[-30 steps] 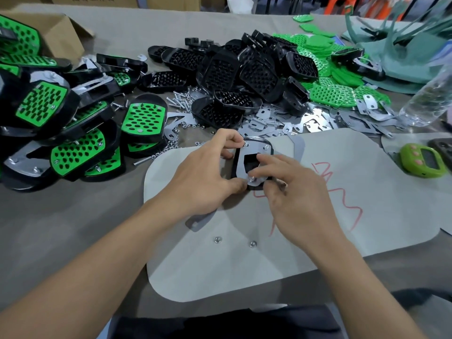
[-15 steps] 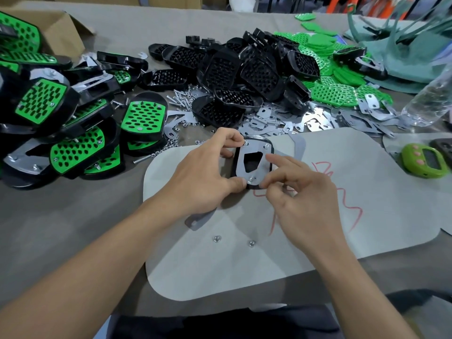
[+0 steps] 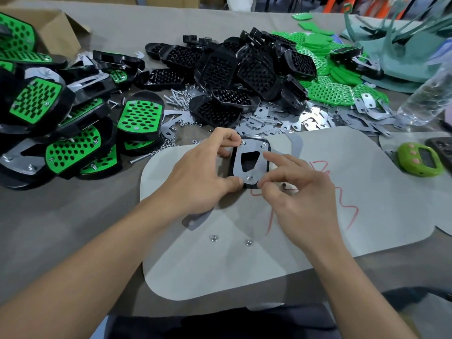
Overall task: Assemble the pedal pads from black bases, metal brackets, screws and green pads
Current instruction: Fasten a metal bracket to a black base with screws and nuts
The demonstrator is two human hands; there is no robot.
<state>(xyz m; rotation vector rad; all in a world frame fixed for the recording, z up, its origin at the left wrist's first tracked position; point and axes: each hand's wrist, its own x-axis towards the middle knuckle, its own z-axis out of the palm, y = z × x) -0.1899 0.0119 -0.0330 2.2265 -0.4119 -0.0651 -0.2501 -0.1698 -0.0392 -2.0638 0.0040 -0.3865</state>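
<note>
A black base (image 3: 267,147) lies on the pale mat (image 3: 367,192) with a metal bracket (image 3: 259,165) laid on top of it. My left hand (image 3: 205,177) grips the base's left side, thumb near its lower corner and fingers at the top. My right hand (image 3: 300,201) touches the bracket's right edge with the forefinger, while thumb and another finger pinch at the lower screw (image 3: 249,177). Two loose nuts (image 3: 214,238) lie on the mat near me. A spare bracket (image 3: 195,220) peeks out under my left wrist.
Finished green-and-black pedals (image 3: 73,133) are heaped at the left by a cardboard box (image 3: 56,28). Black bases (image 3: 234,69) pile up at the back centre, green pads (image 3: 327,77) to their right, brackets and screws (image 3: 305,121) in front. A plastic bottle (image 3: 428,99) and a green gadget (image 3: 419,160) sit at the right.
My right hand has slid off the bracket's middle toward its lower right, uncovering the cutout and the lower screw. My left hand keeps its grip on the base.
</note>
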